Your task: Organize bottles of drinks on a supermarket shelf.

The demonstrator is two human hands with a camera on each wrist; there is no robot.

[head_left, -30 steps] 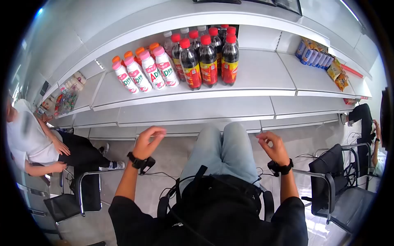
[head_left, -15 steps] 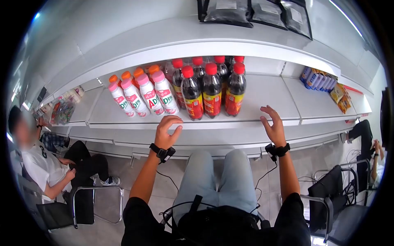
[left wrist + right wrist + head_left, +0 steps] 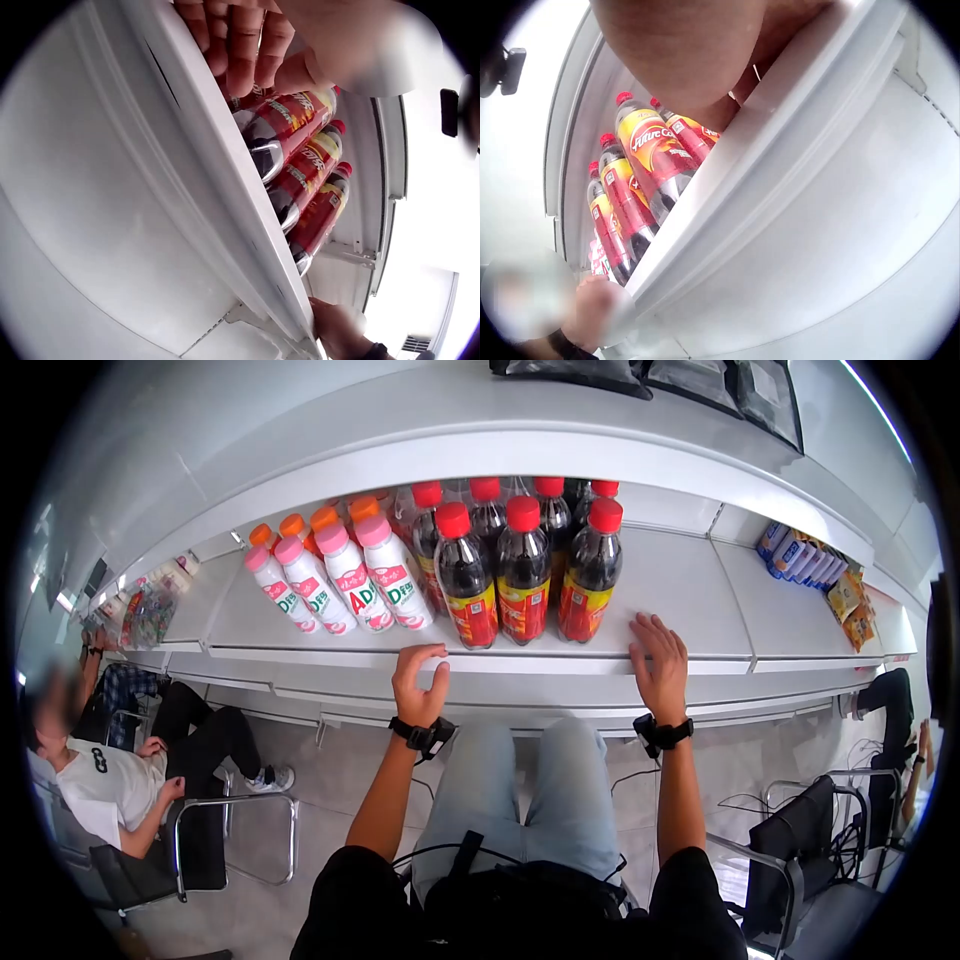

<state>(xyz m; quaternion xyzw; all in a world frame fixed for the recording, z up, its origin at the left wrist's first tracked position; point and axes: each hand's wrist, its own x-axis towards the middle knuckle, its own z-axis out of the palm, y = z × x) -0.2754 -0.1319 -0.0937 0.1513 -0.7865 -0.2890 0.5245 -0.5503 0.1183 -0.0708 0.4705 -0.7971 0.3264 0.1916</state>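
My left hand [image 3: 420, 685], holding nothing, is at the shelf's front edge, just below the white milk-drink bottles [image 3: 400, 585] with pink caps and the leftmost cola bottle [image 3: 466, 585]. Its fingers are bent and relaxed, seen close over the edge in the left wrist view. My right hand [image 3: 660, 670] lies at the same edge, right of the cola bottles, fingers stretched toward the shelf and nothing in them. Three red-capped cola bottles form the front row, the rightmost [image 3: 588, 580] nearest that hand. More colas stand behind them, partly hidden.
Orange-capped bottles [image 3: 292, 526] stand behind the pink-capped ones. Blue-and-white packs [image 3: 795, 555] and yellow snack bags [image 3: 850, 608] sit farther right on the shelf [image 3: 670, 585]. Above is an upper shelf [image 3: 600, 445] with dark bags. A seated person [image 3: 130, 780] is at left, a chair [image 3: 800, 840] at right.
Both hands have moved forward from above the lap to the shelf's front edge. The right fingers have straightened. The view has shifted, and the bottles stand as before.
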